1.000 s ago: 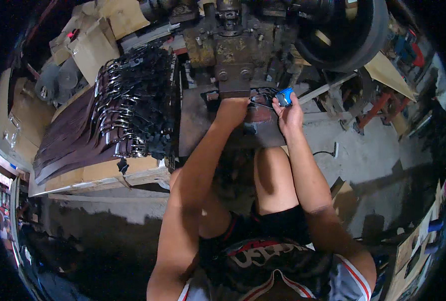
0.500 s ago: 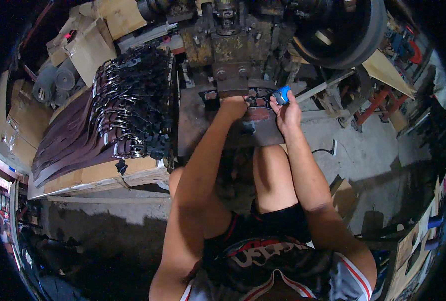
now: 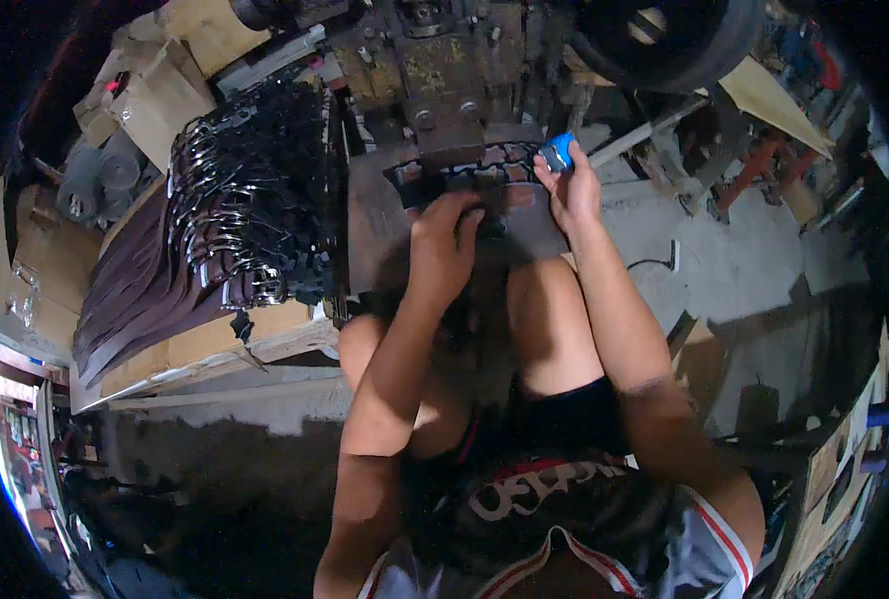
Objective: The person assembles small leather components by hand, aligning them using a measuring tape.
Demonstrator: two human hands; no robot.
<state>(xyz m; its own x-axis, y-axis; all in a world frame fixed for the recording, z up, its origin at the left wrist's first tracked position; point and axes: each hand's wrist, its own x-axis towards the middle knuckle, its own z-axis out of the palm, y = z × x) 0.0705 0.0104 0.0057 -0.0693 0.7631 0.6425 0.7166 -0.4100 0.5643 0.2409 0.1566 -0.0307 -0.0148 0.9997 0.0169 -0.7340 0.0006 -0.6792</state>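
Note:
My left hand (image 3: 442, 245) is over the near part of a press's metal plate (image 3: 372, 215). Its fingers curl toward the thumb, with something dark between them that I cannot make out. A small blue-and-dark object (image 3: 558, 153), its kind unclear, is gripped in the fingers of my right hand (image 3: 576, 192) beside the plate's right edge. On the plate lies a dark strip with shaped cut-outs (image 3: 461, 178), beyond my left hand. A reddish-brown patch (image 3: 517, 197) shows near the strip. The press head (image 3: 444, 127) stands just behind them.
To the left, a bench (image 3: 295, 344) carries a big pile of brown straps (image 3: 130, 285) with metal buckles (image 3: 215, 215) and black ends. A large wheel (image 3: 664, 45) hangs at the upper right. Cardboard (image 3: 155, 90) and rolls (image 3: 85, 185) fill the far left. My knees are below the plate.
My left hand has drawn back from under the press head toward me. My right hand still holds the blue object. The whole view has shifted a little.

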